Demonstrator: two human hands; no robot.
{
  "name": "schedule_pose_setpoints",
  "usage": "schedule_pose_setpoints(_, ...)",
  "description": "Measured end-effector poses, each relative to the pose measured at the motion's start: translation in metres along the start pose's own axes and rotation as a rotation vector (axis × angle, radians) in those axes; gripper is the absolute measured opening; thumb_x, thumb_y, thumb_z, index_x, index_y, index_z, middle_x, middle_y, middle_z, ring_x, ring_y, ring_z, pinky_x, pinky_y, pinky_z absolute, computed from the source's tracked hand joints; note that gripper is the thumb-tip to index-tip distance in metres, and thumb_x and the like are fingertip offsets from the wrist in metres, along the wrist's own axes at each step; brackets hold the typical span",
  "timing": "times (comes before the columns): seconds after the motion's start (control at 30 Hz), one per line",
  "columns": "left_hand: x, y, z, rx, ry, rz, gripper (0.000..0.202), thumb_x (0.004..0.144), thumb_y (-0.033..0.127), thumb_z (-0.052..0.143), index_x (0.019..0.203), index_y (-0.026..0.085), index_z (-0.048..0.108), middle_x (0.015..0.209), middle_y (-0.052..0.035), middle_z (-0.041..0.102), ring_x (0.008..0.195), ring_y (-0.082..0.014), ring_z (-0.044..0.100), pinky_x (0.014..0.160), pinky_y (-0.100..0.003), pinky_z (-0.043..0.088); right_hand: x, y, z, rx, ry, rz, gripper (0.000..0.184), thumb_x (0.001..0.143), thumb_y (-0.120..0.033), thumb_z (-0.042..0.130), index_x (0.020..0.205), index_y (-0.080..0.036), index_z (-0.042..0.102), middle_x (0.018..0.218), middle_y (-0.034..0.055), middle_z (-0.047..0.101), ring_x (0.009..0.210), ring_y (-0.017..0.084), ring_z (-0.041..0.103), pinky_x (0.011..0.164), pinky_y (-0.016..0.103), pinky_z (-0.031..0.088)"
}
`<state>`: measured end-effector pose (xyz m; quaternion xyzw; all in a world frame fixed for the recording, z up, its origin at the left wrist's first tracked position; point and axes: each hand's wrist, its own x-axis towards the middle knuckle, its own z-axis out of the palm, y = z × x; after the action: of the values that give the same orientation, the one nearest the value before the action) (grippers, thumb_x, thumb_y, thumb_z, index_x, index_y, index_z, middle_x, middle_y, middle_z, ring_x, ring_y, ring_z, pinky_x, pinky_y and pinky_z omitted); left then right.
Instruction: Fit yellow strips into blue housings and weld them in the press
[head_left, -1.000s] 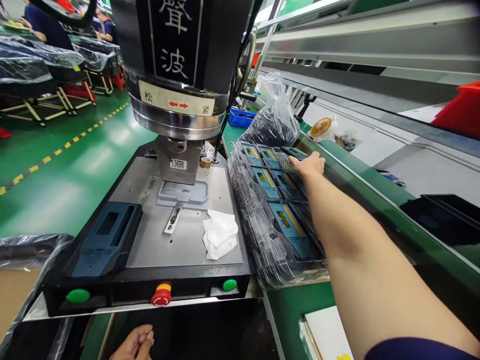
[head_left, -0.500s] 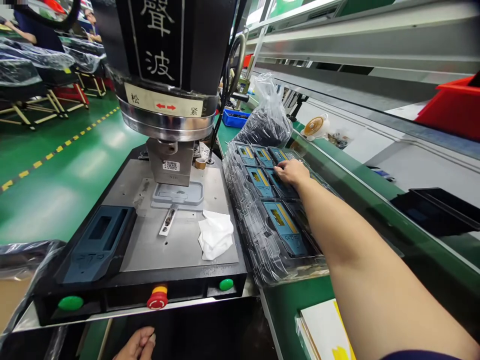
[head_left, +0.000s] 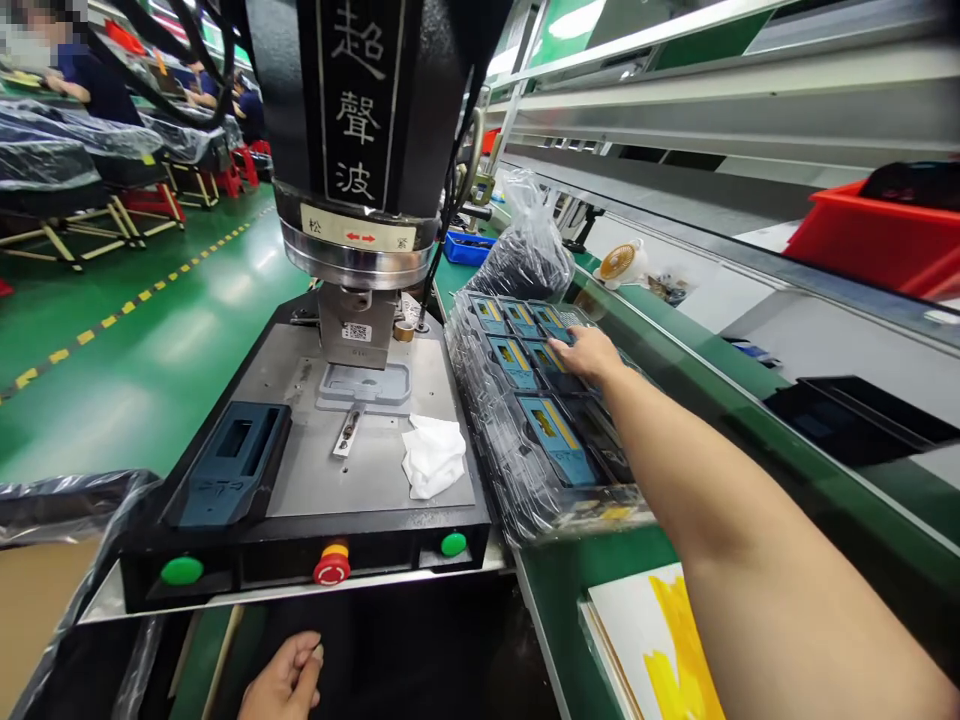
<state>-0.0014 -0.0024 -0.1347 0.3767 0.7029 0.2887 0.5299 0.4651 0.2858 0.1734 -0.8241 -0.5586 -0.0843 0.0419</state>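
Note:
My right hand (head_left: pixel 589 352) reaches out over a stack of clear plastic trays (head_left: pixel 495 440) holding blue housings (head_left: pixel 559 440). Its fingers curl down onto a blue housing in the far middle of the top tray; what it grips, if anything, is hidden under the palm. My left hand (head_left: pixel 289 685) rests low at the bottom edge, below the machine's front, with its fingers loosely curled and nothing visible in them. A blue housing (head_left: pixel 232 460) lies on the left of the welding machine's metal plate (head_left: pixel 375 480).
The black ultrasonic press head (head_left: pixel 360 130) hangs over a grey fixture (head_left: pixel 365 385). A white cloth (head_left: pixel 431 455) lies on the plate. Green buttons (head_left: pixel 181 570) and a red stop button (head_left: pixel 331 567) line the front. A bag of black parts (head_left: pixel 525 260), a red bin (head_left: pixel 870 235) and seated people at far left.
My right hand drew back from the far right corner of the tray toward its far middle. The view shifted slightly; the left hand stayed low.

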Motion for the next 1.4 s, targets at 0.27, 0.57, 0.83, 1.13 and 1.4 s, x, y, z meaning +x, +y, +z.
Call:
schedule_pose_setpoints(0.27,0.007,-0.013,-0.011,0.155,-0.13,0.016,0.062,0.065,0.063,0.061,0.108,0.018,0.064,0.092,-0.0077,0.073,0.075,-0.0255,0.072,0.066,-0.034,0.055,-0.124,0.054,-0.042,0.001,0.238,0.044,0.036,0.09,-0.037,0.051,0.114,-0.017,0.069,0.117,0.0118,0.067,0.106,0.027,0.061,0.093,0.036,0.046)
schedule_pose_setpoints(0.57,0.012,-0.014,-0.015,0.131,-0.183,0.054,0.061,0.06,0.059,0.07,0.103,0.017,0.064,0.09,-0.0074,0.072,0.074,-0.0234,0.071,0.062,-0.031,0.056,-0.261,0.126,-0.029,-0.179,-0.244,0.206,0.025,0.087,-0.028,0.053,0.099,-0.021,0.075,0.101,0.0065,0.074,0.096,0.023,0.065,0.085,0.03,0.049)
schedule_pose_setpoints(0.83,0.005,-0.011,-0.018,0.075,-0.201,0.043,0.061,0.059,0.056,0.07,0.105,0.016,0.061,0.092,-0.0063,0.068,0.072,-0.0198,0.068,0.061,-0.03,0.056,-0.305,0.167,0.025,-0.279,-0.603,0.271,0.034,0.081,-0.018,0.063,0.114,-0.019,0.07,0.118,0.0147,0.068,0.107,0.029,0.064,0.083,0.036,0.051)
schedule_pose_setpoints(1.13,0.008,-0.023,-0.024,0.069,-0.171,0.045,0.061,0.063,0.057,0.067,0.108,0.017,0.061,0.093,-0.0048,0.068,0.075,-0.0197,0.068,0.063,-0.03,0.056,-0.308,0.185,0.046,-0.284,-0.585,0.303,0.032,0.083,-0.021,0.059,0.114,-0.021,0.069,0.117,0.0127,0.068,0.106,0.03,0.063,0.082,0.036,0.049)
schedule_pose_setpoints(1.4,0.007,-0.022,-0.021,0.087,-0.166,0.06,0.058,0.064,0.055,0.067,0.108,0.017,0.062,0.092,-0.0046,0.069,0.075,-0.0204,0.07,0.063,-0.031,0.057,-0.314,0.181,0.034,-0.175,-0.369,0.359,0.04,0.085,-0.02,0.053,0.122,-0.025,0.067,0.12,0.0069,0.069,0.108,0.025,0.062,0.082,0.03,0.049)
